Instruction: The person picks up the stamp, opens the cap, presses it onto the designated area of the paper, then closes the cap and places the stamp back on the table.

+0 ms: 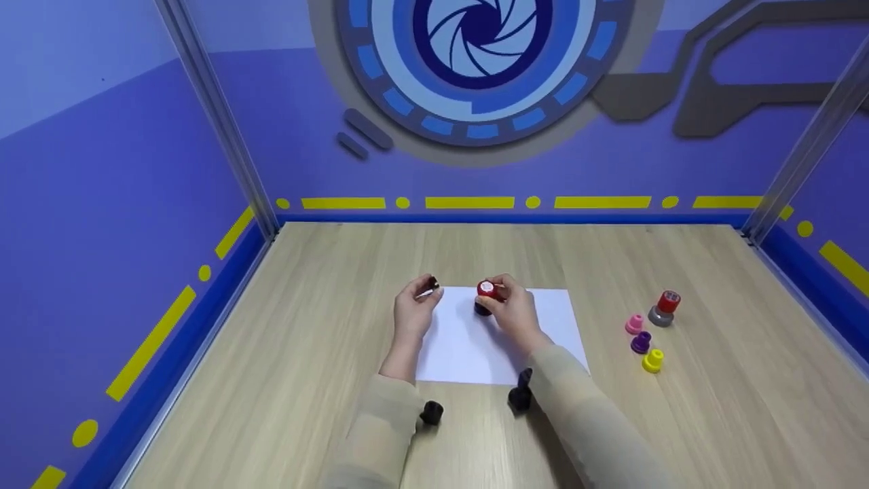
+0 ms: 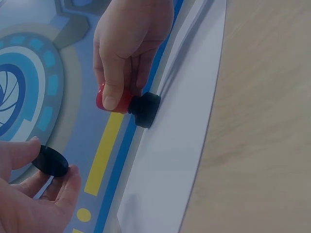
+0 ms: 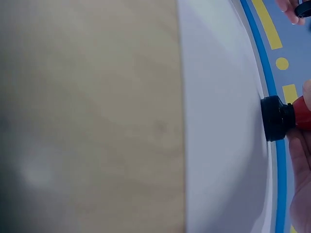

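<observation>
Going by head cam, right hand (image 1: 517,311) grips a red-black stamp (image 1: 485,290) over paper (image 1: 461,350), left wrist has left hand (image 2: 36,199) pinching a black cap (image 2: 50,161), right wrist's murky on contact, but probably stamping, next needing straight pressure.

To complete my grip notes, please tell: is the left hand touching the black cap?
Touching. The left wrist view shows the left hand pinching the black cap between thumb and fingers.
</observation>
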`<state>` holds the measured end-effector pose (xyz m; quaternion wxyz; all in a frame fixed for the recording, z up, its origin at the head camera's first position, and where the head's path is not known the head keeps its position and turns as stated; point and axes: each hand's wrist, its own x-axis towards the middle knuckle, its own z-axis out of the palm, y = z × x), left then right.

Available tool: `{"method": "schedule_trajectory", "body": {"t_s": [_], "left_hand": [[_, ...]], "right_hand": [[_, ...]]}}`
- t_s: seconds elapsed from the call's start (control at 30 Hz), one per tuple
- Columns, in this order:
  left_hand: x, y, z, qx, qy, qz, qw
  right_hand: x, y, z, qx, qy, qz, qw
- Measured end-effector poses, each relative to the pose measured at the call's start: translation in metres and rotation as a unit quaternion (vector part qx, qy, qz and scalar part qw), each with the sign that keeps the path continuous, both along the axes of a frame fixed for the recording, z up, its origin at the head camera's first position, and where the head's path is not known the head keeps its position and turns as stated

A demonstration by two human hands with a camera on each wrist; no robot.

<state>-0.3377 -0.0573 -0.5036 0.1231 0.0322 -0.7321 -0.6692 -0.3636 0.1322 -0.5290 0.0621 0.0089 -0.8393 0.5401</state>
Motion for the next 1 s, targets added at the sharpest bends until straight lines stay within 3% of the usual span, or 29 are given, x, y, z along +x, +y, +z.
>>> {"method": "schedule_trajectory", "body": {"t_s": [0.43, 0.5, 0.57, 0.63, 0.7, 0.77, 0.9, 1.0], "left_hand": [[-0.001, 0.004, 0.003, 0.000, 0.005, -0.005, 1.0000], [-0.001, 0.004, 0.002, 0.002, 0.008, -0.007, 0.9999], [0.000, 0.004, 0.002, 0.000, 0.006, -0.009, 0.9999], [0.001, 0.005, 0.003, 0.003, 0.002, -0.012, 0.9999], [0.003, 0.006, 0.005, 0.000, 0.004, -0.018, 0.9998], [0.003, 0.007, 0.007, 0.004, 0.008, -0.026, 0.9996], [0.006, 0.011, 0.008, 0.008, 0.014, -0.056, 0.9983], [0.008, 0.016, 0.008, 0.008, 0.001, -0.084, 0.9965]], "right_hand": [[-0.003, 0.003, 0.000, -0.013, 0.027, -0.008, 0.9995], [-0.003, 0.003, 0.002, -0.043, 0.033, -0.013, 0.9984], [-0.003, 0.006, 0.007, -0.123, 0.041, -0.035, 0.9909], [-0.001, 0.010, 0.015, -0.245, 0.045, -0.058, 0.9668], [0.004, 0.018, 0.025, -0.379, 0.046, -0.070, 0.9215], [0.011, 0.027, 0.034, -0.480, 0.020, -0.070, 0.8741], [0.024, 0.042, 0.038, -0.595, -0.062, -0.028, 0.8007], [0.031, 0.045, 0.033, -0.639, -0.100, 0.007, 0.7624]]}}
